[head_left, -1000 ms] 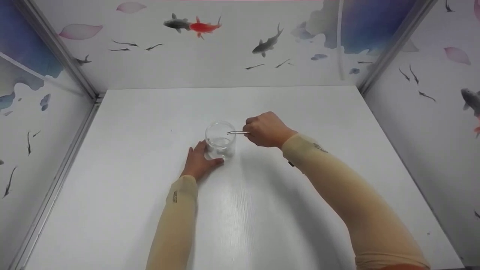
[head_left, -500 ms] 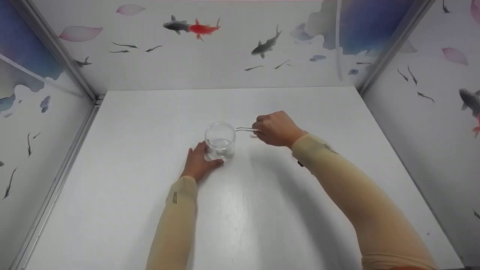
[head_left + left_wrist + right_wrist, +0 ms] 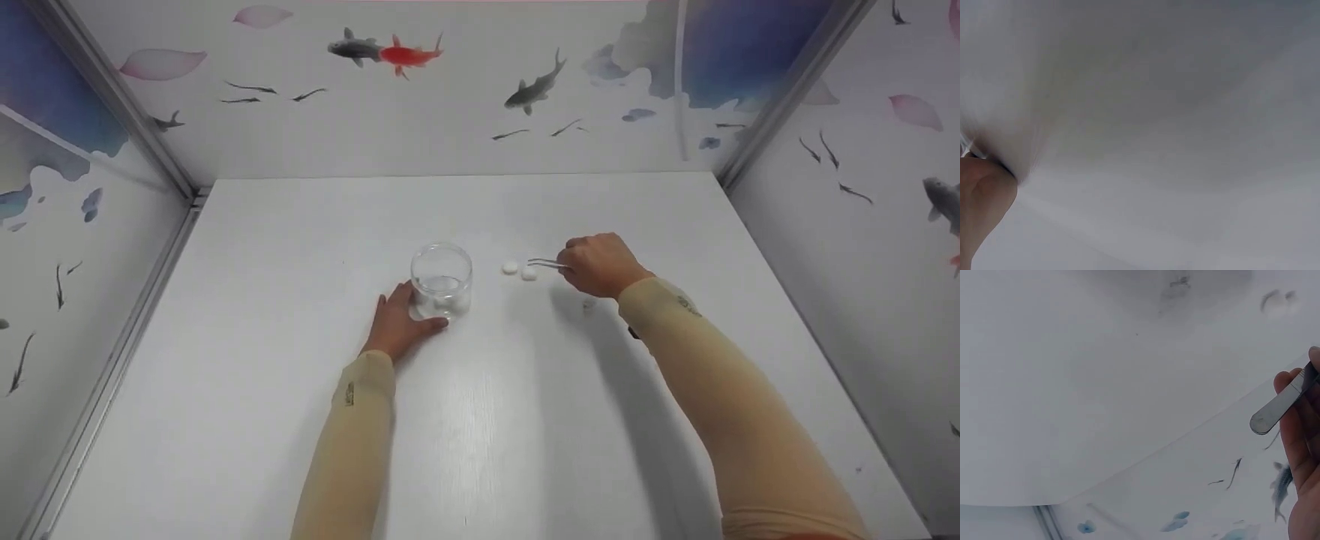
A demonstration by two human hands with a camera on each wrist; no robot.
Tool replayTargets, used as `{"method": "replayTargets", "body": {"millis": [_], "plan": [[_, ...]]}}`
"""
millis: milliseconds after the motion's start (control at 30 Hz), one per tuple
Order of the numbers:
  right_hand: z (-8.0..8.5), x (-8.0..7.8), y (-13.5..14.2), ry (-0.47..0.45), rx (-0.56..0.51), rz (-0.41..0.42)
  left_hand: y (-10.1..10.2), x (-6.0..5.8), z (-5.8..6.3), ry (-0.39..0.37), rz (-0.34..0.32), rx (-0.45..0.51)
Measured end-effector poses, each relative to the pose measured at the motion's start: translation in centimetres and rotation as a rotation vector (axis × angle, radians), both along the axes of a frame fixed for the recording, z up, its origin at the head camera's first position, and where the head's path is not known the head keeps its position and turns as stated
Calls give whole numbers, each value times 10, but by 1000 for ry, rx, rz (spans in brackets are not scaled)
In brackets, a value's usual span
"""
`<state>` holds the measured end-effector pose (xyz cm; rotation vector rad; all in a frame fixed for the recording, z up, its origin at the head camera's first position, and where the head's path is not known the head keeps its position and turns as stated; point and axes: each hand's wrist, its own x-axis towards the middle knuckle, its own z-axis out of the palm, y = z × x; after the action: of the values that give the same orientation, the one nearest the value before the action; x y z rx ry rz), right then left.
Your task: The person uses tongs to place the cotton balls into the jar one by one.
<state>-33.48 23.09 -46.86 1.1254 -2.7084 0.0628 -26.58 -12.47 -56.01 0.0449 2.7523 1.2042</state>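
Note:
A clear round jar (image 3: 442, 262) stands upright on the white table, with white lumps showing through its lower wall. My left hand (image 3: 399, 324) holds it from the left, thumb along the front and fingers round the far side. My right hand (image 3: 604, 265) grips metal tweezers (image 3: 546, 262), whose slightly parted tips point left with nothing between them. Just left of and below those tips lie two white cotton-like balls, one (image 3: 510, 268) nearer the jar and another (image 3: 529, 274) beside it. The right wrist view shows the tweezers' rounded back end (image 3: 1271, 414) sticking out of the hand.
A small whitish translucent thing (image 3: 589, 305) lies on the table below my right wrist, in the arm's shadow. Panels printed with fish and petals surround the table (image 3: 300, 225) at the back (image 3: 450, 135) and both sides.
The right hand has moved right, away from the jar, drawing the tweezers from over its rim. The two white balls have come into view on the table. The left hand stays on the jar.

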Motion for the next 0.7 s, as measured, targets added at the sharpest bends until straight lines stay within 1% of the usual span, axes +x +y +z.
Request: {"method": "replayTargets", "body": {"millis": [133, 267, 500, 700], "plan": [[-8, 0, 5, -16, 24, -34, -1, -1, -1, -17, 7, 9], [-11, 0, 7, -29, 41, -56, -1, -1, -1, -40, 19, 11], [-15, -2, 5, -77, 82, -102, 0, 0, 0, -26, 13, 0], [-20, -4, 1, -95, 82, -100, 0, 1, 0, -19, 17, 2]]}}
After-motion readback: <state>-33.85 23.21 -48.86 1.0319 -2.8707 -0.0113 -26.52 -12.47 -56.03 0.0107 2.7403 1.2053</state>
